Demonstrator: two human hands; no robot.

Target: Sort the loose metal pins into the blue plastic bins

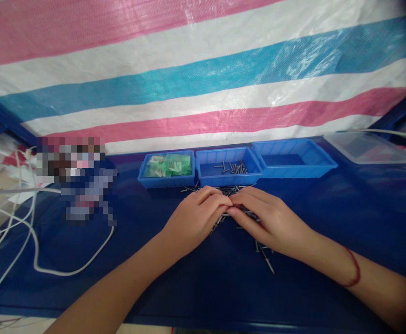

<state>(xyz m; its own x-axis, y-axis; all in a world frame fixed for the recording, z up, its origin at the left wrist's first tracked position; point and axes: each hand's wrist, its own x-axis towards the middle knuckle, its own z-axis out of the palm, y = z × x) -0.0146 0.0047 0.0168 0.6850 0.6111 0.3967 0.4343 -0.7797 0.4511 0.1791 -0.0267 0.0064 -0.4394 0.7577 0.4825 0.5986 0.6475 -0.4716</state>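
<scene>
My left hand [196,218] and my right hand [272,215] meet at the fingertips over a loose pile of metal nails [220,225] on the blue table. The fingers of both hands are curled and closed together; whatever is between them is hidden. Nails stick out behind and below the hands, and a few long ones [267,260] lie nearer to me, beside the right wrist. Just behind the pile, a blue bin [229,178] holds several nails [237,168] lying in its right half.
To the left, another blue bin [166,182] holds green-and-clear plastic packets [171,165]. A third blue bin [296,172] stands right, beside a clear plastic lid [370,150]. White cables [74,272] loop across the table's left side. A striped sheet [203,93] hangs behind.
</scene>
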